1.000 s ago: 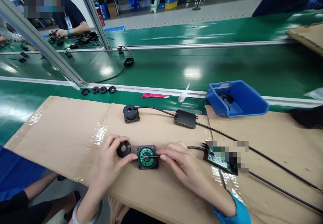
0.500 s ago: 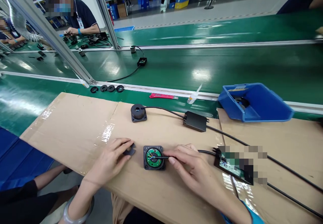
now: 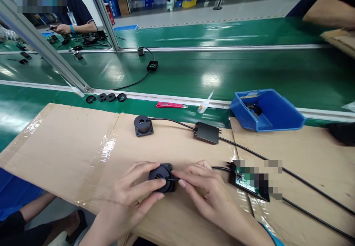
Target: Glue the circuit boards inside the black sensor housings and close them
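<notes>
My left hand (image 3: 138, 190) grips a black slotted ring cover (image 3: 158, 172) by its edge, lying over the square black housing (image 3: 168, 166). The cover hides the green circuit board inside, and a few thin wires show through its centre hole. Between the thumb and forefinger of my right hand (image 3: 202, 188) is the black cable (image 3: 175, 179) at the housing's right side. That cable's far part runs to an open black box (image 3: 235, 175) with a circuit board in it. Behind lies a second round unit (image 3: 143, 125), cabled to a closed black box (image 3: 206, 132).
Cardboard (image 3: 69, 138) covers the bench. Along its back are several black rings (image 3: 111, 97), a red utility knife (image 3: 170, 105), a small white bottle (image 3: 203, 106) and a blue bin (image 3: 283, 116) with black parts. A co-worker (image 3: 80, 13) sits across the green belt (image 3: 235, 68).
My left hand has moved right with the ring cover, from beside the housing to on top of it. The green board is now covered. My right hand keeps its pinch on the cable.
</notes>
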{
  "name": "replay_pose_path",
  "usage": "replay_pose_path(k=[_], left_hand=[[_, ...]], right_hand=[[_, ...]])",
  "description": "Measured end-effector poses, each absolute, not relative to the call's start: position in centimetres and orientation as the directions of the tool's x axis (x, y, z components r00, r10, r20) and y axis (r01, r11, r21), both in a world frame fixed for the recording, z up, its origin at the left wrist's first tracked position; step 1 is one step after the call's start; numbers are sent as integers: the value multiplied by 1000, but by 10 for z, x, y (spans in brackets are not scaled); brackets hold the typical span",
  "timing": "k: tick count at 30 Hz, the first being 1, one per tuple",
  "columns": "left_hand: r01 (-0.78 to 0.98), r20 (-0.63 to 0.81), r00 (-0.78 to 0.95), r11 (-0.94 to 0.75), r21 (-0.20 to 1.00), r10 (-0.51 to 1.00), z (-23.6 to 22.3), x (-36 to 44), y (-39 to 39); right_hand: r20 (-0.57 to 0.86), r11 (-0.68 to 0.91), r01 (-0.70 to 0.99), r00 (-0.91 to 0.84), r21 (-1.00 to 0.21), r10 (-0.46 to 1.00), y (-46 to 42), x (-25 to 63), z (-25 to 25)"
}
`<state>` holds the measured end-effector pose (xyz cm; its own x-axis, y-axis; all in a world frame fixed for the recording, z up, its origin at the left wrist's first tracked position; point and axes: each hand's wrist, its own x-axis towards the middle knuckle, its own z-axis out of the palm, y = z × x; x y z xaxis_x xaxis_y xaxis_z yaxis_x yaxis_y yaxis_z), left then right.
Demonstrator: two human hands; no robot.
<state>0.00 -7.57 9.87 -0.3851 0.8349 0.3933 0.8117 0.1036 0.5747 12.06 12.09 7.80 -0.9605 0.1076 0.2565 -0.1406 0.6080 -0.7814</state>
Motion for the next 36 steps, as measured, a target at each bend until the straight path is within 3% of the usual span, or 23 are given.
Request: replay_pose_path(k=[19,31,36], left_hand=[[843,391,-287,36,537,874,100,-5,-70],[856,451,-295,23,516,843,94,-3,-70],[867,413,-291,56,495,863,96,-3,-71]], right_hand=[[262,607,-138,-958,-783,120,121,122,77],[347,644,-180,-927,-744,142,119,121,76],[389,646,-200,-907,-736,163,119,120,77]])
